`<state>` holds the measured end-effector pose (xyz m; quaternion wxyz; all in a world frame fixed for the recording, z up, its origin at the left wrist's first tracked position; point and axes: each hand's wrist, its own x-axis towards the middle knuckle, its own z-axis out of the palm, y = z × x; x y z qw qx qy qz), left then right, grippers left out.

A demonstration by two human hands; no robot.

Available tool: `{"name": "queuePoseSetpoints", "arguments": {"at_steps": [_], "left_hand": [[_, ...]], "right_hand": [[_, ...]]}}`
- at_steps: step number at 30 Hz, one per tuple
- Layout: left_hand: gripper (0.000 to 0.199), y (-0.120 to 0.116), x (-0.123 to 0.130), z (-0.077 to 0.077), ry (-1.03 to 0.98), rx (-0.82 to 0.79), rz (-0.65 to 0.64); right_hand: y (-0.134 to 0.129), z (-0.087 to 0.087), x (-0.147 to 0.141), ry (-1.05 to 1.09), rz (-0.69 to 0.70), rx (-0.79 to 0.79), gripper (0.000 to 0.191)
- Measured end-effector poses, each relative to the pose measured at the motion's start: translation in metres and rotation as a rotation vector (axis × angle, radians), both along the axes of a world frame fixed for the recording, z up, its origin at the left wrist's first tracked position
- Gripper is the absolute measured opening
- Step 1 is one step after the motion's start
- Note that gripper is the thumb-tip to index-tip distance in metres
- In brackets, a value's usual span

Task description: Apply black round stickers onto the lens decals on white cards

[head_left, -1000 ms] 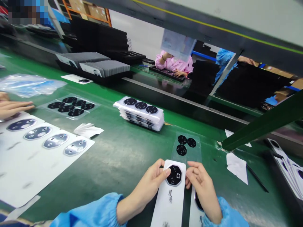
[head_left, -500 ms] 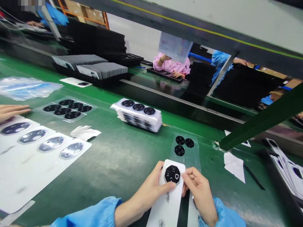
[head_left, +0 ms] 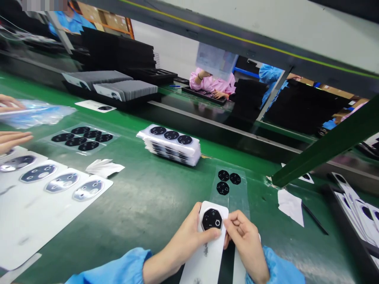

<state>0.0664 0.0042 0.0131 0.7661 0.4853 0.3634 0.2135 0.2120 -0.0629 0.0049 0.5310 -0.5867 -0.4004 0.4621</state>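
Observation:
A white phone back panel [head_left: 209, 246] with a black eight-sided camera disc [head_left: 212, 219] near its top end is tilted up in front of me. My left hand [head_left: 191, 233] is closed round its left edge, thumb pressed at the lower rim of the disc. The thumb and fingertips of my right hand [head_left: 243, 238] pinch the panel's right edge beside the disc. Just beyond the panel lies a clear film sheet [head_left: 244, 201] bearing three black discs [head_left: 223, 188]. A second white panel [head_left: 239, 265] rests on the bench under my right hand.
A stack of white disc sheets [head_left: 171, 146] stands ahead. To the left are panels with silvery discs [head_left: 32, 221], crumpled paper [head_left: 105, 167] and a co-worker's hands [head_left: 13, 141]. A green post [head_left: 325, 142] slants at the right, near a black tray of panels [head_left: 352, 236].
The whole view has shifted slightly left. My grip on the panel looks much the same. At far left, another co-worker's hand has appeared above the clear plastic.

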Motion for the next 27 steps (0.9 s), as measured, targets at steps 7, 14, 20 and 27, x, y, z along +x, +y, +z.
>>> {"name": "queuePoseSetpoints", "arguments": {"at_steps": [7,14,20,27], "left_hand": [[0.037,-0.001,-0.001,-0.011,-0.035,0.076,-0.044],[0.038,0.003,-0.004,-0.001,-0.087,0.102,-0.163],[0.039,0.003,0.008,0.005,-0.027,0.091,-0.009],[0.046,0.004,0.008,0.006,-0.044,0.172,0.128]], "right_hand": [[0.004,-0.014,0.002,0.098,0.054,-0.041,0.04],[0.006,-0.003,0.006,-0.097,0.005,-0.068,0.048],[-0.001,-0.019,-0.007,-0.542,-0.096,0.1,0.047],[0.0,-0.026,-0.012,-0.5,-0.061,0.118,0.047]]}}
